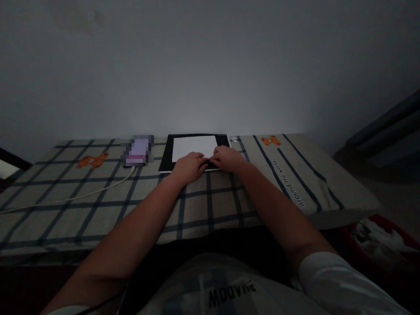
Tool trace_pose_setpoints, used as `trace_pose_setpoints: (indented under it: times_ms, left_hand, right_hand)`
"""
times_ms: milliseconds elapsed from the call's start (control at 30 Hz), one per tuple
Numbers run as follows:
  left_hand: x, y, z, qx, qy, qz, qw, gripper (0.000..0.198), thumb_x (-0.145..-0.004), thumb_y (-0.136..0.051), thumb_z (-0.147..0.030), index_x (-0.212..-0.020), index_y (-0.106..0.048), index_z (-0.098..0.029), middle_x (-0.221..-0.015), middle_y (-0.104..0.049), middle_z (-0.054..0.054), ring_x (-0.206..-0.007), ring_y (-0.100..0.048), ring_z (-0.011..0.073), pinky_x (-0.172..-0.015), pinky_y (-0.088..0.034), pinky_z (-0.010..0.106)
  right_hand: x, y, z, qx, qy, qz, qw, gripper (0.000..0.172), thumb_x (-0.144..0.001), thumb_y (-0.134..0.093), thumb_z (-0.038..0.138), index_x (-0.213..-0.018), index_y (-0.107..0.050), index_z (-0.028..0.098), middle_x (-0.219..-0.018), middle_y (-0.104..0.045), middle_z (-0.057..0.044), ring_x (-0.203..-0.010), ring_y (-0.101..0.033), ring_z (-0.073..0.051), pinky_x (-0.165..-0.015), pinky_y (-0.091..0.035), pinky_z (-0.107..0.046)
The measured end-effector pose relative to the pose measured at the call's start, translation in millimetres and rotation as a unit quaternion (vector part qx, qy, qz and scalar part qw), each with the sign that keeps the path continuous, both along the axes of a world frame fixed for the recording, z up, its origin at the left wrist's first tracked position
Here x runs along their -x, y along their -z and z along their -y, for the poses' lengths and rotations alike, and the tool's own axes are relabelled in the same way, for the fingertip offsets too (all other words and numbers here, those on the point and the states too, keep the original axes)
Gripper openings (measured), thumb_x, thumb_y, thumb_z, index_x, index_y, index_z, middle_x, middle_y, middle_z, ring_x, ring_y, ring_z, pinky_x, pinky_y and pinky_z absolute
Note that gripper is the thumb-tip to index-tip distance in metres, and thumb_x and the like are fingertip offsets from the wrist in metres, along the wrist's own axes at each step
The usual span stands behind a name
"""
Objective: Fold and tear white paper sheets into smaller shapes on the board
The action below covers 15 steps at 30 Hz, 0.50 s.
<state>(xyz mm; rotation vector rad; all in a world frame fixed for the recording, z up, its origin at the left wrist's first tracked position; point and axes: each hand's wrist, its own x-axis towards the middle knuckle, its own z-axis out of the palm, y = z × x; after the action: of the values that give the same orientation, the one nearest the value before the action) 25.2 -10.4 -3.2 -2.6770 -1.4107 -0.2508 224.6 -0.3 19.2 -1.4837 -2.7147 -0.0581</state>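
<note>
A white sheet of paper lies on a black board with small marks along its far edge. My left hand rests at the near edge of the sheet, its fingers bent together. My right hand is at the sheet's near right corner, thumb and fingertips pinched together on the paper. The fingertips of both hands meet or almost meet there. How much of the sheet's edge lies between the fingers is hard to make out in the dim light.
A checked tablecloth with bear prints covers the table. Left of the board lies a phone, blurred, with a white cable. Small white pieces sit beside the board. A red basket stands low at the right; a wall rises behind.
</note>
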Motion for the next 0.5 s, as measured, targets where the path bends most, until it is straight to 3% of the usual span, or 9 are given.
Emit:
trace_pose_setpoints:
  times_ms: [267,500]
  left_hand:
    - [-1.0,2.8,-0.1,-0.026,0.025,-0.018,0.999,0.039,-0.103,-0.044,-0.039,-0.132,-0.066,-0.024,-0.138,-0.062,0.01,-0.122,-0.056,0.0289,-0.097,-0.051,0.042]
    - [-0.6,5.4,-1.9,-0.016,0.014,-0.001,1.0,0.04,-0.102,-0.045,-0.042,-0.134,-0.065,-0.026,-0.138,-0.06,0.011,-0.125,-0.055,0.0292,-0.098,-0.05,0.043]
  right_hand:
    - [-3.7,-1.0,-2.2,-0.009,0.016,0.015,1.0,0.037,-0.103,-0.044,0.034,-0.117,-0.077,0.023,-0.117,-0.068,-0.012,-0.105,-0.06,-0.024,-0.076,-0.04,-0.032]
    - [-7.0,-2.5,-1.5,-0.022,0.031,0.022,0.999,0.038,-0.101,-0.043,0.029,-0.105,-0.079,0.018,-0.114,-0.069,-0.015,-0.104,-0.06,-0.026,-0.076,-0.04,-0.032]
